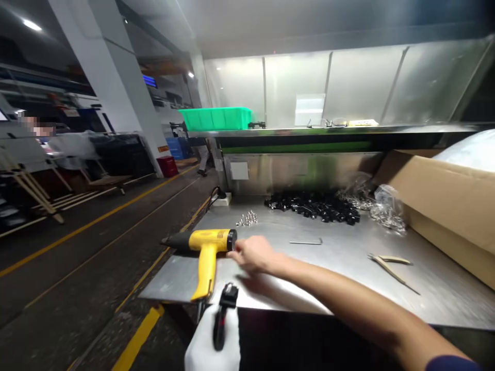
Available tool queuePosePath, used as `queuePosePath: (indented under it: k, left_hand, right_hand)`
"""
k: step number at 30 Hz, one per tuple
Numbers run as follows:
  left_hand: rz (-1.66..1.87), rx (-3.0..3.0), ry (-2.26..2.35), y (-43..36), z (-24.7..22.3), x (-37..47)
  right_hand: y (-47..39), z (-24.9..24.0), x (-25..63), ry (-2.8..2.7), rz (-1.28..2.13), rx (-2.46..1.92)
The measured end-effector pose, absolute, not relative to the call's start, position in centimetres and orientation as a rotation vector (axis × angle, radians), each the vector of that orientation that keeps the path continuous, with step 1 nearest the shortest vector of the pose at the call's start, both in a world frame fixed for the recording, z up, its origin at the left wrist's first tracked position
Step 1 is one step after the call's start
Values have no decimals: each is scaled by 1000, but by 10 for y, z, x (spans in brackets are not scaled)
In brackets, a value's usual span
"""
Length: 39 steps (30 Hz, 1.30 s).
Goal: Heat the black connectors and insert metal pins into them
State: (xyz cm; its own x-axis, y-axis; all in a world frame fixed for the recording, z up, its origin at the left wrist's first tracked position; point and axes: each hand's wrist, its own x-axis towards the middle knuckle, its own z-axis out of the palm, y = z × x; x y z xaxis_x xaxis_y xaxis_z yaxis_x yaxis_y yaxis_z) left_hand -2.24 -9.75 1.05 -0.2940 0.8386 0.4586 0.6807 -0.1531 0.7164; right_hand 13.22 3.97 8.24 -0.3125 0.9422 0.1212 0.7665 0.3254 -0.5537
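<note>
Head view: our right hand (253, 253) pinches the heat gun (204, 247)'s rear; gloved left hand (212, 340) grips a black plug (223, 314) beside it — the gun could tip off the worktop (348, 273).

Right hand (253, 253) fingertips hidden against the heat gun (204, 247) rear, gloved left hand (212, 342) cut by the bottom edge, its black tool (223, 314) unidentifiable, cardboard box (444, 206) cut off right, distant person (58, 141) blurred, small metal parts (246, 219) too tiny to identify

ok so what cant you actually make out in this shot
Head view only:
- Black tool in the gloved left hand: lower end cut off by the frame edge.
- Right hand fingertips at the yellow heat gun: blurred, grip unclear.
- Small silver parts: too small to identify.
- Cardboard box: contents hidden by its wall.
</note>
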Motion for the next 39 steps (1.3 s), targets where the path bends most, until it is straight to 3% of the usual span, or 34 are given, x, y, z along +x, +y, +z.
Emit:
queuePosePath:
  k: [4, 10, 20, 26, 39]
  left_hand:
    - [1200, 2080, 1590, -65, 26, 9]
    - [875, 2259, 1651, -18, 25, 54]
    - [479, 2651, 1607, 14, 25, 63]
    - [493, 2693, 1501, 20, 24, 61]
    - [482, 2719, 1315, 25, 26, 59]
  right_hand:
    - [27, 67, 259, -2253, 247, -1687]
    - [20, 25, 359, -2268, 166, -1769]
    - [-6, 18, 370, -2090, 531, -1378]
    - [-1, 19, 373, -2084, 561, -1036]
    - [-3, 23, 365, -2145, 611, -935]
